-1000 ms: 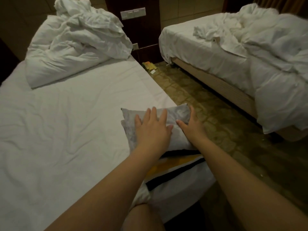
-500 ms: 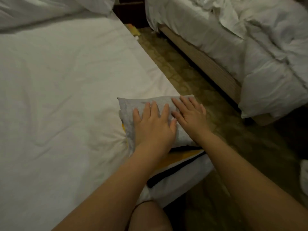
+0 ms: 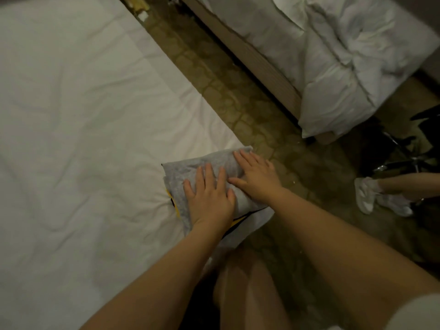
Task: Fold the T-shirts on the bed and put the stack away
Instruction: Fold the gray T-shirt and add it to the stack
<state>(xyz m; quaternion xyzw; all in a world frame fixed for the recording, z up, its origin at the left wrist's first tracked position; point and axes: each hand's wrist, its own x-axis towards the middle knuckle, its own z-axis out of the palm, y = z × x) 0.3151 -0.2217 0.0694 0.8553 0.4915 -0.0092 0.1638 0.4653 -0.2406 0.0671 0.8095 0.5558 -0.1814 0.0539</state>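
Grey folded T-shirt (image 3: 181, 169) lies topmost on a small stack at the near right corner of the bed (image 3: 83, 115), roughly 5 o'clock on the mattress. Beneath it shows a white shirt (image 3: 258, 216) with yellow and black bands, its edge hanging slightly past the mattress.

Left hand (image 3: 209, 194) lies flat, fingers straight and spread, pointing toward 12 o'clock, palm on the grey shirt. Right hand (image 3: 256, 177) lies flat beside it, fingers angled toward 11 o'clock, thumb touching the left hand. Neither grips anything.

Judgement: both palms are pressing the fold down to set the creases and square the stack before lifting. The corner position keeps the stack within easy reach.

Risk: the overhanging lower shirt may slip when the stack is picked up.

Second bed (image 3: 333, 67) with rumpled covers stands at 1 o'clock, across the floor (image 3: 238, 103). Another person's foot (image 3: 371, 194) shows at 3 o'clock.
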